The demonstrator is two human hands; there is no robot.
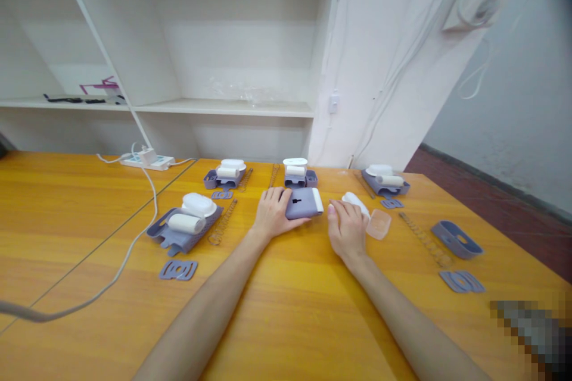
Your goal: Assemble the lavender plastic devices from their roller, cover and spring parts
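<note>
My left hand is wrapped around the left end of a purple lint-roller case that lies on the wooden table; a white roller end shows at the case's right side. Just to the right, my right hand rests on the table with its fingers curled over a white piece. A clear pinkish cover lies against the right side of that hand.
Purple trays holding white rollers sit at the left, back middle and back right. Metal springs, flat purple plates, an empty purple shell, a power strip and its cable also lie here.
</note>
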